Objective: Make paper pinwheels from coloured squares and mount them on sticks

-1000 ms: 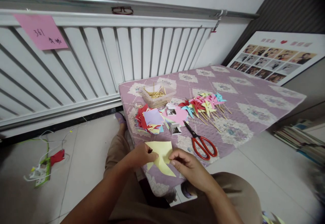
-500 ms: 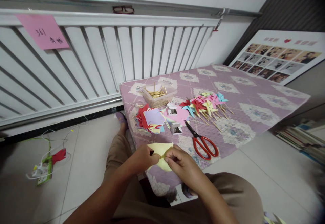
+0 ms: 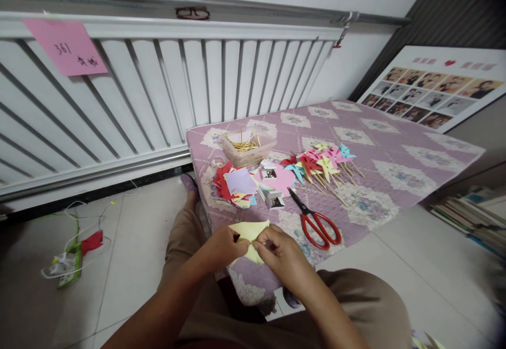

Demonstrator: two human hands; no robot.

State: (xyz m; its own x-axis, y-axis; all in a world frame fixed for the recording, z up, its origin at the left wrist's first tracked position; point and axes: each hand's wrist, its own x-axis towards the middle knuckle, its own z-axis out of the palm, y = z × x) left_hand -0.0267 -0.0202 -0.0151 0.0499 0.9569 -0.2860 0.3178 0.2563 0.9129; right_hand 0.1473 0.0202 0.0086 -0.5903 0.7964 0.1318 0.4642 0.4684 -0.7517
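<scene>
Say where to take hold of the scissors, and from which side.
Likely the red handles, from the person's near right: the scissors lie flat with these turned that way, while the pointed blades aim away to the far left.

Lt yel. ppr (image 3: 248, 229) – part folded

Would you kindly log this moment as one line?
left hand: pinching yellow paper | right hand: pinching same paper | red-handled scissors: lying on patterned cloth
</scene>
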